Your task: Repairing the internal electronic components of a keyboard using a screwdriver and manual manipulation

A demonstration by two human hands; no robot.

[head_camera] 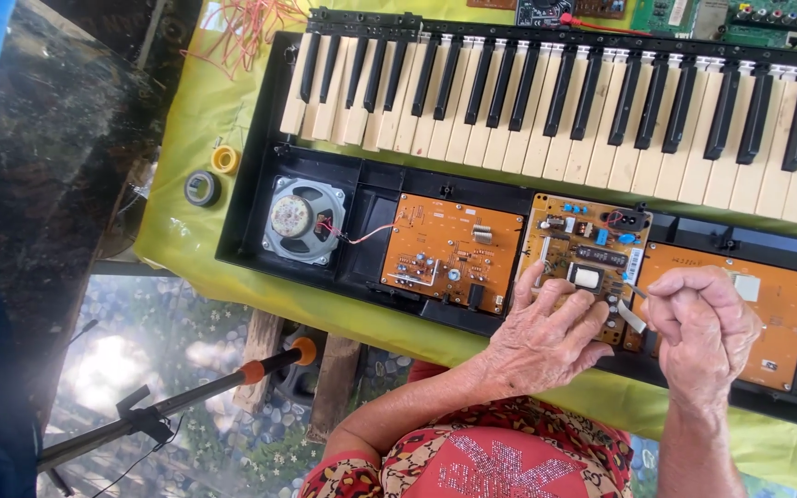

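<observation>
Pressing flat, fingers spread, with the left hand point(546, 337) on the middle circuit board point(586, 263) — pinching a thin metal tool point(636, 291) in the curled right hand point(705, 332), just beside.

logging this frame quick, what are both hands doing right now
Left hand: open, fingers resting flat on the middle circuit board.
Right hand: closed, pinching a thin metal tool.

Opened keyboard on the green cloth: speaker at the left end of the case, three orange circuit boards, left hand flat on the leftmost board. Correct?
Not quite. The head view shows the left hand flat on the middle circuit board, not the leftmost board. The rest holds: the speaker sits at the left end of the case, on the green cloth, with three orange boards.
</observation>
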